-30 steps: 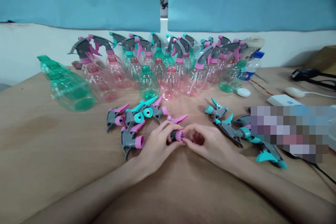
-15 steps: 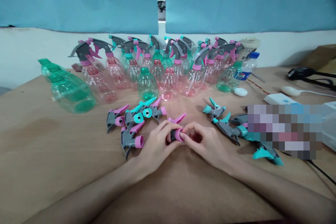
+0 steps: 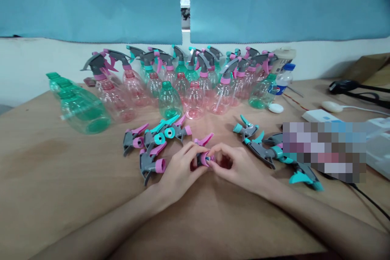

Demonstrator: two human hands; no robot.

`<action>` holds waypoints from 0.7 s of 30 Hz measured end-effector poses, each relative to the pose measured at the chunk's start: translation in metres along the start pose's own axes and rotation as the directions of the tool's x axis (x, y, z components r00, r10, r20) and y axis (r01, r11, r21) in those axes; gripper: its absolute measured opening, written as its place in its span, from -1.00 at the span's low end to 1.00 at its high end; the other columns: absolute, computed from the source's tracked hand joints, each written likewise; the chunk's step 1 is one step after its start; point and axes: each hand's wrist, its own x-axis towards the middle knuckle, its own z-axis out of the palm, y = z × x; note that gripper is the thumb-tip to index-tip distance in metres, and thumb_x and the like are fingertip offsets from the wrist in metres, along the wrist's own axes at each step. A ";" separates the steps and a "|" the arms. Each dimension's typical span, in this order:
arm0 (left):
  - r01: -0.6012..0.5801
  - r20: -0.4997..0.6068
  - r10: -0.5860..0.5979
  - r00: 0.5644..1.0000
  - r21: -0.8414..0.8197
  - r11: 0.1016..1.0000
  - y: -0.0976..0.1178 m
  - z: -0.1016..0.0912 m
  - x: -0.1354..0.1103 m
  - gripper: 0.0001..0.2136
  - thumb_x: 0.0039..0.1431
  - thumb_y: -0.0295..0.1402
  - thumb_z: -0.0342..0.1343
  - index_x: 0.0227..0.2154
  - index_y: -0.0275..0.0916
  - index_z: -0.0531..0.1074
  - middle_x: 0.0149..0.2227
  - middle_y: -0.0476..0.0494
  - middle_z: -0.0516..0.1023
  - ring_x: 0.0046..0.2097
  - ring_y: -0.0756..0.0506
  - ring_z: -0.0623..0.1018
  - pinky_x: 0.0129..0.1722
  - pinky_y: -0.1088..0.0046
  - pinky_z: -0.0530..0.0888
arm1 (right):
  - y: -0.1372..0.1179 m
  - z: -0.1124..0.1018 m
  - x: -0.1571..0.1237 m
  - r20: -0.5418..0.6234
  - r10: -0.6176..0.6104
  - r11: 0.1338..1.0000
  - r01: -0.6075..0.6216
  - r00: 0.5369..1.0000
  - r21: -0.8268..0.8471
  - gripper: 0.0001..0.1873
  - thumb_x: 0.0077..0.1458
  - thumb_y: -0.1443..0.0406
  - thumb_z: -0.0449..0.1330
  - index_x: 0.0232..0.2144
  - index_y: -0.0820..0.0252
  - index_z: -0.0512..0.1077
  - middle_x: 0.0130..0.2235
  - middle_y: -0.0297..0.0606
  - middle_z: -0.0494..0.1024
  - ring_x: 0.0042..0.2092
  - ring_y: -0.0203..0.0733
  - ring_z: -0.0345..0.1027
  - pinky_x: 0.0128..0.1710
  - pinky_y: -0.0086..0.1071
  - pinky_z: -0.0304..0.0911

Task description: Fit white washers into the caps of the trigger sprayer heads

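Observation:
My left hand [image 3: 179, 168] grips a grey spray trigger head [image 3: 203, 155] with a pink lever and pink collar, low over the wooden table [image 3: 61, 178]. My right hand [image 3: 236, 166] meets it from the right, fingertips pinched at the collar's open end, where a small teal part shows. Both hands are closed around this one piece. Loose trigger heads with pink collars [image 3: 152, 162] lie just left of my left hand. More with teal collars [image 3: 265, 150] lie right of my right hand.
Several pink and green spray bottles [image 3: 195, 85] stand in rows at the back, some capped. Green bottles [image 3: 79, 105] lie on their sides at left. A water bottle [image 3: 282, 83], a white box [image 3: 319, 115], cables and a blurred patch sit at right. Blue curtains hang behind.
My hands stay on the trigger head; the right fingers have shifted at the collar and a teal part now shows there. The view has tilted slightly.

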 end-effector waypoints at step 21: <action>-0.041 -0.025 0.040 0.999 -0.051 0.998 0.005 0.001 -0.001 -0.82 0.10 -0.49 0.19 -0.22 -0.20 0.41 -0.29 -0.01 0.43 -0.33 0.00 0.45 -0.38 0.53 0.39 | 0.002 0.018 -0.008 0.081 0.305 0.740 -0.289 0.949 0.607 -0.82 0.19 0.19 0.05 -0.32 0.11 0.10 -0.58 -0.54 0.29 -0.61 -0.39 0.17 -0.63 -0.52 0.09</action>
